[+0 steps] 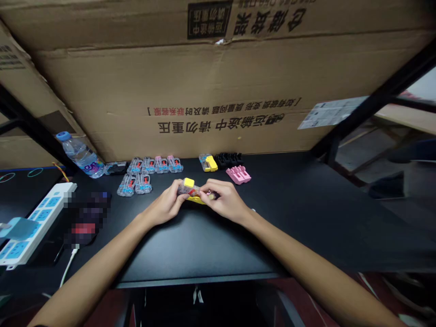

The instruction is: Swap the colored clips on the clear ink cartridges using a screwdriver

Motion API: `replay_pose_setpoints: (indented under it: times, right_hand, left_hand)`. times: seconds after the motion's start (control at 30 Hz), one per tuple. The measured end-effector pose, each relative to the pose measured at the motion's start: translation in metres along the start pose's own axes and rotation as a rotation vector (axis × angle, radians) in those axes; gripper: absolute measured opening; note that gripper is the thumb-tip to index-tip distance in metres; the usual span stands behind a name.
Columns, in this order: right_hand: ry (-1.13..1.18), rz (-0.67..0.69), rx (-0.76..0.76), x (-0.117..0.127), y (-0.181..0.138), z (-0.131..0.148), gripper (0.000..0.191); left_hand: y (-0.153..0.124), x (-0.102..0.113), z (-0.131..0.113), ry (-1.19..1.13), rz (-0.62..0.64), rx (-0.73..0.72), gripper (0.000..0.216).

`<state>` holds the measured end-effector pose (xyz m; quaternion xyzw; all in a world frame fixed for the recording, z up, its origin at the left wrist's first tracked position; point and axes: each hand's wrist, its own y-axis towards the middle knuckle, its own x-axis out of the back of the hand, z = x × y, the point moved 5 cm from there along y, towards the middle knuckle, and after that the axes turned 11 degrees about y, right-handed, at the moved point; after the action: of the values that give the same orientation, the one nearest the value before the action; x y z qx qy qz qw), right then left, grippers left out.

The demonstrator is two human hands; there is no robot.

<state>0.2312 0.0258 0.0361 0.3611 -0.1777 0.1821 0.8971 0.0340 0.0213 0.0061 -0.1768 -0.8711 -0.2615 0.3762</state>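
My left hand (170, 200) is closed on a small clear plastic case (183, 189) with a yellow block on top and a red piece inside. From the other side, my right hand (226, 200) pinches the end of the same case, its fingers bent. A small dark piece with a pale end (214, 195) shows by the right fingers; whether it belongs to the case I cannot tell. Just under the case, a yellow plastic part (197, 200) shows between the hands, partly hidden. Behind them lies a clear and yellow unit (208, 162).
Several clear cases (149, 165) are lined up at back left. Black parts (229, 160) and pink parts (238, 174) lie at back centre. A water bottle (81, 154), a power strip (37, 222) and a phone (89, 218) are at left. Cardboard (204, 81) walls the back.
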Motion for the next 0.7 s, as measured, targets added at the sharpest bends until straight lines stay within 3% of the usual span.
replay_pose_setpoints:
  times: [0.2,0.7]
  right_hand:
    - [-0.034,-0.019,0.081,-0.0007,0.0020,0.0052,0.018]
    - [-0.053,-0.030,0.050,0.0007,0.0030,0.0055,0.020]
  left_hand:
    - [-0.0014,0.0005,-0.0001,0.032,0.040,0.047,0.025]
    - [0.0010,0.0030,-0.0033,0.016,0.002,0.056,0.024]
